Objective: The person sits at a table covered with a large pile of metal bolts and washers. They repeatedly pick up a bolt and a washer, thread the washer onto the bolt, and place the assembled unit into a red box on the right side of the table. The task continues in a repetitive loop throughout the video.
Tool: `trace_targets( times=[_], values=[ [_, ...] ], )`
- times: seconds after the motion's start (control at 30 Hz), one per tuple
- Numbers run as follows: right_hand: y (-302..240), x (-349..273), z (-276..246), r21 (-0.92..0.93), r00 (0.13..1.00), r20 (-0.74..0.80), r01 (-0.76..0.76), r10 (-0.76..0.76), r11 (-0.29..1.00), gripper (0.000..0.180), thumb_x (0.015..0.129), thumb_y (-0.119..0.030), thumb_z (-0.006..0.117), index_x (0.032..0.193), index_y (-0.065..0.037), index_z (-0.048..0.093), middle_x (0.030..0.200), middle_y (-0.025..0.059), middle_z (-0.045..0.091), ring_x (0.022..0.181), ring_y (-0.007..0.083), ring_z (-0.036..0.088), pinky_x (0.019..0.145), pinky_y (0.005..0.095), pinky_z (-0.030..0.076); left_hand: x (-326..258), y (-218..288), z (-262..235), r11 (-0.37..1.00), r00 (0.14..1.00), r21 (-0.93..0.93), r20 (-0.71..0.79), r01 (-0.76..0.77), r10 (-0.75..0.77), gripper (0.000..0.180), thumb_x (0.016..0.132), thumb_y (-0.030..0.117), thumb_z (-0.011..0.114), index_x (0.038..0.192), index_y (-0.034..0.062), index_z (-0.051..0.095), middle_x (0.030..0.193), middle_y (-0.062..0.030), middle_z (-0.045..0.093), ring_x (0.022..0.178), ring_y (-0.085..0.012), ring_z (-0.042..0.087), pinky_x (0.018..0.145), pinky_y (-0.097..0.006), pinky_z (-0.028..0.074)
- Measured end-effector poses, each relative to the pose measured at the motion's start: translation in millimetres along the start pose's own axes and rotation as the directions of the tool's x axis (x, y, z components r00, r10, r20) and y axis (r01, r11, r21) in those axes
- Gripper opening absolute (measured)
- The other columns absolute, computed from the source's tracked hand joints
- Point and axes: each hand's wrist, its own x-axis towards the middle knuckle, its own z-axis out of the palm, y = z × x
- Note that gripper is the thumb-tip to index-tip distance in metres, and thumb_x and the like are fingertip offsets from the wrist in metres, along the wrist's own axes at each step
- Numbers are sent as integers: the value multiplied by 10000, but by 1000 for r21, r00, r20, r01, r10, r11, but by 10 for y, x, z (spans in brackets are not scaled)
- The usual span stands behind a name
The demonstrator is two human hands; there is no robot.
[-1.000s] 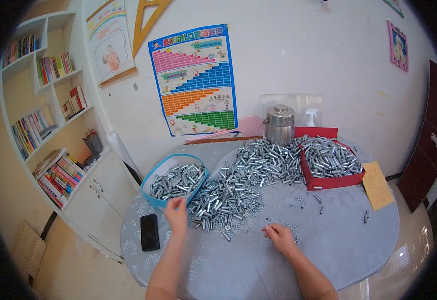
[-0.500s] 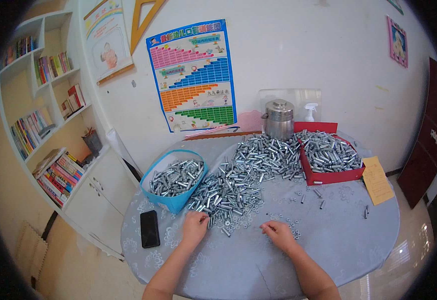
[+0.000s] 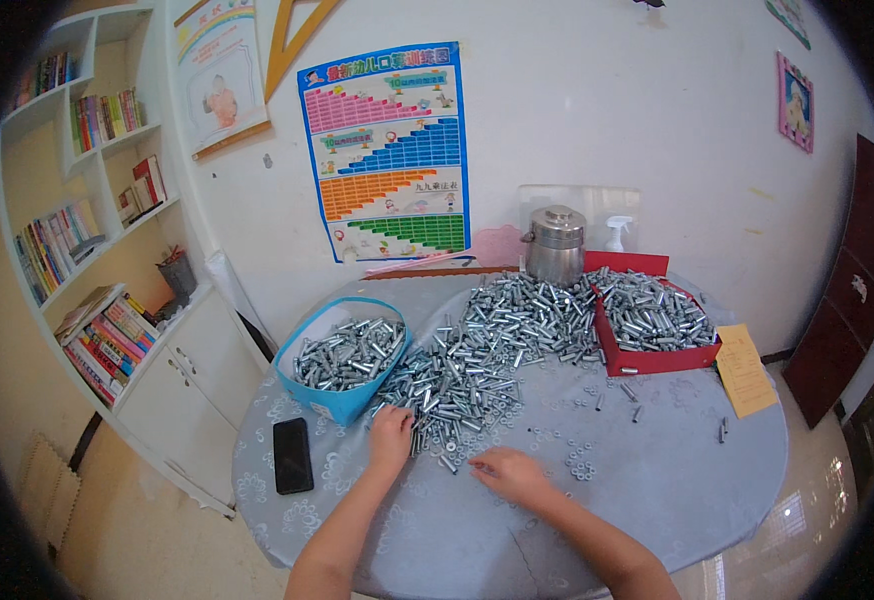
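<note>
My left hand (image 3: 391,438) is at the near left edge of a heap of silvery metal sleeve anchors (image 3: 472,375), its fingers curled and closed. Whatever they hold, if anything, is too small to make out. To the right, my right hand (image 3: 509,473) is low over the table, thumb and fingers drawn together and pointing left at a loose metal sleeve (image 3: 449,465) on the cloth. Between its fingertips I cannot make out any piece. Small metal rings like washers (image 3: 582,462) lie scattered beyond and to the right of this hand.
A light-blue box (image 3: 352,405) full of metal sleeves stands left of the heap; a red box (image 3: 662,360) of them stands right. A black phone (image 3: 293,457) lies at left. Further back are a steel pot (image 3: 555,250) and a white spray bottle (image 3: 618,232). Yellow paper (image 3: 745,370) overhangs the right.
My right hand has moved left, away from the scattered rings and toward the heap's near edge. The left hand stays beside the heap, still closed. The view has shifted slightly.
</note>
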Motion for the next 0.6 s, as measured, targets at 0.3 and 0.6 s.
trace_targets(
  times=[0.3, 0.6],
  values=[
    [-236, 238, 422, -185, 996, -68, 46, -59, 982, 224, 683, -236, 666, 790, -44, 621, 752, 112, 579, 731, 288, 567, 634, 392, 445, -167, 156, -290, 995, 989, 73, 129, 64, -73, 201, 651, 197, 708, 648, 39, 584, 659, -100, 545, 706, -280, 525, 592, -386, 417],
    [-133, -89, 63, 458, 926, -28, -324, 377, 828, 241, 809, -209, 592, 992, -53, 605, 796, 76, 602, 745, 162, 571, 656, 286, 453, -467, 142, -223, 973, 967, 154, 166, 170, -195, 180, 663, 163, 662, 651, 16, 559, 692, -129, 572, 708, -296, 549, 595, -396, 436]
  ],
)
